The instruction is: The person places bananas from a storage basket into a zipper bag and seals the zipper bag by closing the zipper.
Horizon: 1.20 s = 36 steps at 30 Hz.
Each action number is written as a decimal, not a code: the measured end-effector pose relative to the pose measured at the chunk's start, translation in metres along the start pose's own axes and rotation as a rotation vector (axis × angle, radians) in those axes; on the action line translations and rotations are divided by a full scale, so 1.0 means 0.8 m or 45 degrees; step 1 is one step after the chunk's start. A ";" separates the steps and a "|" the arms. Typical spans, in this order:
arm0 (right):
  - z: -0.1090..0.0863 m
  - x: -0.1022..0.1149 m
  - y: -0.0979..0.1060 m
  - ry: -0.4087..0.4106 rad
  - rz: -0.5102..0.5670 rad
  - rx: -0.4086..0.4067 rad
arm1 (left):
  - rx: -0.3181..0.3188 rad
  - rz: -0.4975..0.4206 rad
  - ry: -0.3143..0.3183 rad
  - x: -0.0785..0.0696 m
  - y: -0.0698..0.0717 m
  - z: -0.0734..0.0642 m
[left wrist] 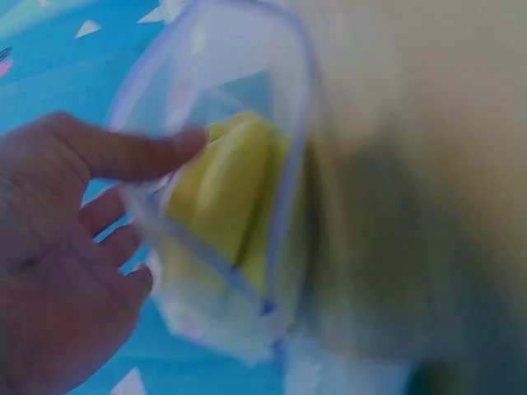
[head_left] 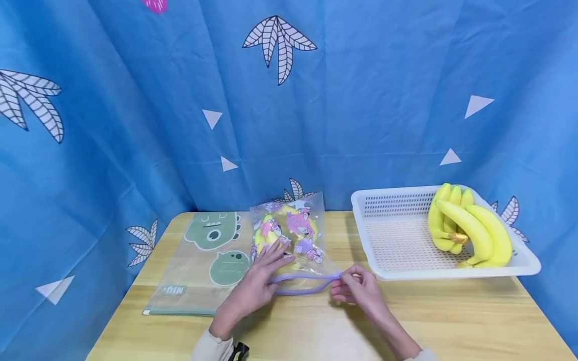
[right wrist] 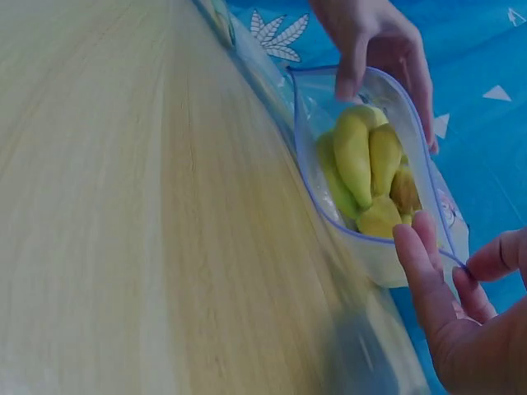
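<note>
A clear zip bag (head_left: 309, 225) with pink and purple cartoon prints lies on the table, its purple-edged mouth gaping toward me. A bunch of bananas (right wrist: 354, 156) is inside it. My left hand (head_left: 259, 278) lies over the bag's left side with fingers spread along the upper wall. In the left wrist view the left thumb (left wrist: 165, 155) reaches across the mouth, while the other fingers stay outside the wall. At the mouth's right corner my right hand (head_left: 358, 288) pinches the purple edge between thumb and finger.
A larger clear zip bag (head_left: 198, 271) with green dinosaur prints lies flat at the left, beside the printed bag. On the right, a white plastic basket (head_left: 393, 273) holds yellow bananas (head_left: 469, 225). A blue patterned curtain (head_left: 384, 100) hangs behind the wooden table (head_left: 316, 331).
</note>
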State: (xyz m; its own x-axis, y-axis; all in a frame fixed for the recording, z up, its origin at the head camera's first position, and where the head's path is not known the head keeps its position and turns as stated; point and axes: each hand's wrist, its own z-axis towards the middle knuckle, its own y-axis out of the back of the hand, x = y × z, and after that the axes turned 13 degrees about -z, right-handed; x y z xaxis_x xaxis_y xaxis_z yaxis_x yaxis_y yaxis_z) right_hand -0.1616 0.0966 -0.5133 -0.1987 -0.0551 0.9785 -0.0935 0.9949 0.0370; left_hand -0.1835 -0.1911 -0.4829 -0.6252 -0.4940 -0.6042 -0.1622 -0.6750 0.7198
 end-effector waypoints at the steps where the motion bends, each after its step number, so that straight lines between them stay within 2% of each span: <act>1: 0.000 0.001 0.001 0.009 -0.014 -0.003 | -0.015 -0.044 0.012 -0.002 0.006 0.000; 5: -0.003 0.006 0.002 0.015 -0.047 -0.008 | -0.135 -0.169 0.074 -0.002 0.032 -0.008; 8: -0.009 0.009 0.000 0.038 -0.094 -0.027 | -0.242 -0.191 0.150 0.004 0.047 -0.015; 10: -0.014 0.010 -0.002 0.099 -0.189 -0.067 | -0.288 -0.176 0.231 0.009 0.054 -0.020; 12: -0.020 0.011 -0.006 0.200 -0.314 -0.108 | -0.299 -0.184 0.330 0.012 0.058 -0.023; 15: -0.028 0.013 -0.018 0.329 -0.481 -0.114 | -0.263 -0.244 0.490 0.018 0.059 -0.027; 17: -0.032 0.012 -0.028 0.377 -0.516 -0.050 | -0.242 -0.294 0.594 0.020 0.059 -0.028; 19: -0.033 0.011 -0.038 0.374 -0.515 0.044 | -0.217 -0.323 0.690 0.023 0.058 -0.030; 22: -0.032 0.004 -0.054 0.369 -0.474 0.175 | -0.181 -0.352 0.813 0.025 0.058 -0.035; 25: -0.030 -0.005 -0.070 0.362 -0.392 0.286 | -0.121 -0.411 0.864 0.031 0.060 -0.042; 29: -0.026 -0.011 -0.097 0.307 -0.245 0.392 | -0.029 -0.681 0.873 0.043 0.064 -0.050; 33: -0.023 -0.012 -0.128 0.148 -0.051 0.459 | 0.052 -1.011 0.893 0.058 0.064 -0.055; 36: -0.022 -0.014 -0.149 0.014 0.104 0.485 | 0.074 -1.141 0.918 0.068 0.064 -0.056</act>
State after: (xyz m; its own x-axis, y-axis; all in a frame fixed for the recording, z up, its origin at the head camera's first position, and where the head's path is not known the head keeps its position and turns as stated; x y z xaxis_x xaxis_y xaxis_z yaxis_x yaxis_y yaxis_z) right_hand -0.1311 -0.0197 -0.5252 -0.2103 0.0256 0.9773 -0.4336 0.8935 -0.1167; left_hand -0.1912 -0.2772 -0.4943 0.3110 -0.0611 -0.9484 -0.3748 -0.9249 -0.0633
